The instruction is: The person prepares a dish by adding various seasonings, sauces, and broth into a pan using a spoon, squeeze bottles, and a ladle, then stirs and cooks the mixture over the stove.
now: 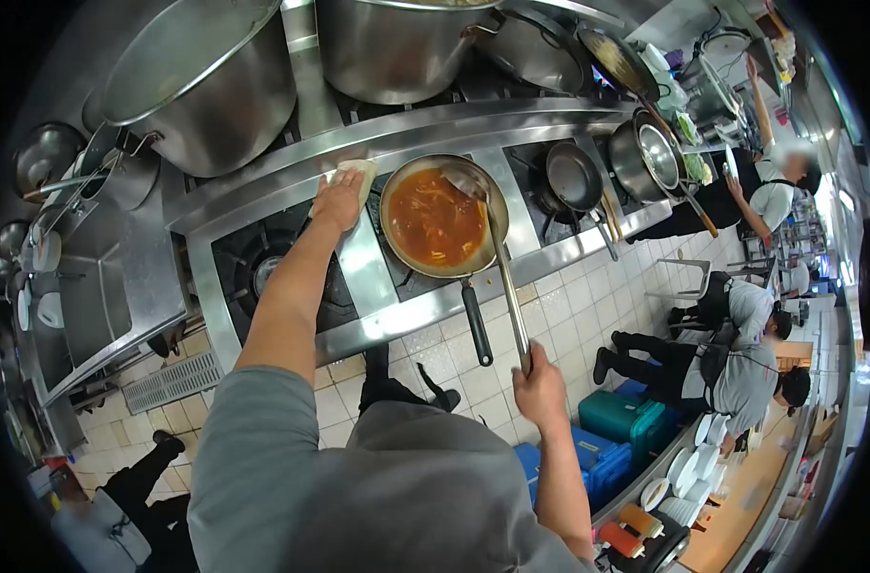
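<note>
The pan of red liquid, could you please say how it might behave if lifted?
The pan probably feels bowl-heavy, since red liquid covers its base and its handle juts from one side. That liquid would likely spill if tilted, with no lid on.

- Bright, cool indoor light, fairly even over the tiled floor (559, 306) and the stove's middle;
- glare streaks the steel of the stove's front rail (406, 313); softer sheen curves round the large left pot (220, 105);
- small glints dot the sauce (430, 224) and the ladle (468, 181);
- the left burner well (239, 286) sits dark, its detail partly lost;
- small patches near the right edge are blown out to white;
- strong fisheye distortion bows the stove's rear ledge (406, 134); black vignetting fills the corners;
- frying pan (389, 250) and both hands look reasonably crisp; the outer rim turns soft; blurred patches cover some heads.
</note>
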`<state>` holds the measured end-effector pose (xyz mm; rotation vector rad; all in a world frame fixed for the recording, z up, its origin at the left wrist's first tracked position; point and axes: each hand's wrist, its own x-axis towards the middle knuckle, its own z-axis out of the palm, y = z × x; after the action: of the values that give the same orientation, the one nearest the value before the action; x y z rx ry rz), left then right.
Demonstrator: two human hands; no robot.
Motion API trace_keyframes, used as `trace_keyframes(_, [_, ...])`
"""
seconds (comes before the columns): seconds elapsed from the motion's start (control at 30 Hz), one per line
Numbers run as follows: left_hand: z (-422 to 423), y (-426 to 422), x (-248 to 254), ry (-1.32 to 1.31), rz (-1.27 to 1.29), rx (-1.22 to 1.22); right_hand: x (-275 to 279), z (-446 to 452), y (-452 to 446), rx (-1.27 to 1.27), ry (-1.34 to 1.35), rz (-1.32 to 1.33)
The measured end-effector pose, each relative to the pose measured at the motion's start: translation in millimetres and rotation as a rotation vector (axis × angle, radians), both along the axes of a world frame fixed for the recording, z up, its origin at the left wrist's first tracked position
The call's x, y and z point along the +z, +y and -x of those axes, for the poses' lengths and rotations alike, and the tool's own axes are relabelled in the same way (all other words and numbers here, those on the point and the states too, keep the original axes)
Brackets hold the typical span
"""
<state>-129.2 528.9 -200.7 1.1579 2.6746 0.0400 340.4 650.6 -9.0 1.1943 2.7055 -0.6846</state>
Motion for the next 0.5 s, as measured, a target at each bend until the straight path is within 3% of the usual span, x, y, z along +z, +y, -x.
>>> trace_keyframes(0.07, [-17, -12, -7, 0.037, -0.058, 0.173, -11, 15, 16, -0.011, -0.027, -0.004])
trace_keyframes(0.13, [-49, -27, 0, 0.061, -0.070, 0.193, -23, 11, 24, -0.019, -0.049, -0.016])
trace_keyframes(0.2, [-88, -41, 7, 0.003, 0.029, 0.188, -32, 8, 30, -0.018, 0.140, 0.247])
trace_keyframes(0.27, [-132, -53, -9, 0.105, 0.159, 0.110, -17, 6, 33, 0.005, 0.169, 0.313])
trace_keyframes(0.33, [-188, -59, -8, 0.099, 0.031, 0.124, -12, 3, 45, -0.216, 0.072, 0.903])
trace_keyframes(0.5, [-288, -44, -24, 0.045, -0.096, 0.126, -12, -17, 105, -0.230, 0.236, 1.460])
